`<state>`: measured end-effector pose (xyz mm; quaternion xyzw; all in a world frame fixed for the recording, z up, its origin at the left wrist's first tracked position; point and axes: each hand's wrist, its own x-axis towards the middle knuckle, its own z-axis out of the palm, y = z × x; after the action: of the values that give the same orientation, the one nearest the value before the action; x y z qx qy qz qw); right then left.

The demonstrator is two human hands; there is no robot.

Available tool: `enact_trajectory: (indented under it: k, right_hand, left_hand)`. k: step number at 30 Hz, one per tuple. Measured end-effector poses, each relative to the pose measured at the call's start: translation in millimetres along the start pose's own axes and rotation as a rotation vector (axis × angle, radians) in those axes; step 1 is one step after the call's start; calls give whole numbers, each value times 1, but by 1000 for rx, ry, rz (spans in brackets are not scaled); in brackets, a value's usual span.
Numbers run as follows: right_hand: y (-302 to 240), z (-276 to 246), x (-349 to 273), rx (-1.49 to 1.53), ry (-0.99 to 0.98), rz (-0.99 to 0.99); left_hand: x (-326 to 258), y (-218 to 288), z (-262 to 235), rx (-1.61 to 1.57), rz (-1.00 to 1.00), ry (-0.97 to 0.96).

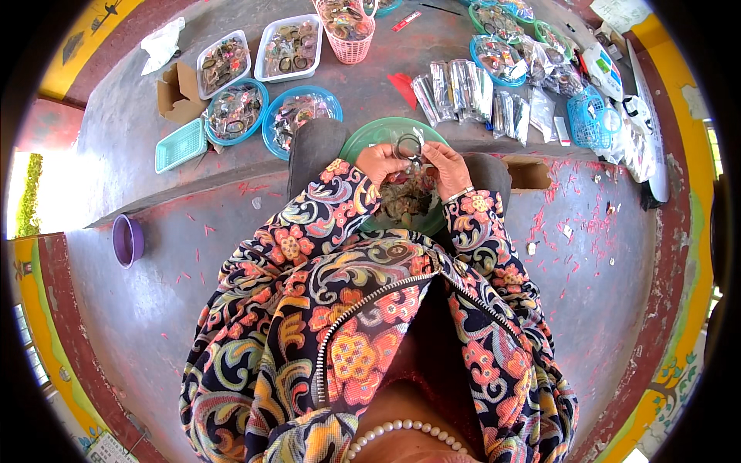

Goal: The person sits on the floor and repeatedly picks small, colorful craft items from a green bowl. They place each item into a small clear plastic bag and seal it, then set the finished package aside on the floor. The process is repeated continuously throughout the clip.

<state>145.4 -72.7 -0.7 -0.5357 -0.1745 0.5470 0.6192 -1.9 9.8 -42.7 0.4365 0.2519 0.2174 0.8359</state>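
A green basin (359, 143) rests on my lap, with a tangle of small dark and coloured pieces (407, 202) in it. Above its far part, my left hand (380, 163) and my right hand (448, 170) pinch a dark ring-shaped band (407, 145) between them. Something clear and shiny, like thin plastic, surrounds the band. The fingers of both hands are closed, and their tips partly hide what they grip. Which hand bears the band itself is hard to make out.
Ahead, a low grey platform carries two white trays (289, 48), blue basins (302, 99), a pink basket (349, 48) and packed clear bags (463, 92). A blue basket (590, 117) stands right. On the floor are a purple bucket (128, 241), a cardboard box (528, 173) and red scraps.
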Motion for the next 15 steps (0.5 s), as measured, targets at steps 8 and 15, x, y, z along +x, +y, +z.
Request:
enact_trajectory:
  k: [8,15]
  right_hand:
    - [2,-2,0,-27,53,-98]
    - [7,-2,1,-53,93,-163]
  left_hand:
    - [-6,8,7,240,-3,-106]
    - [-6,13,7,343,-43,-104]
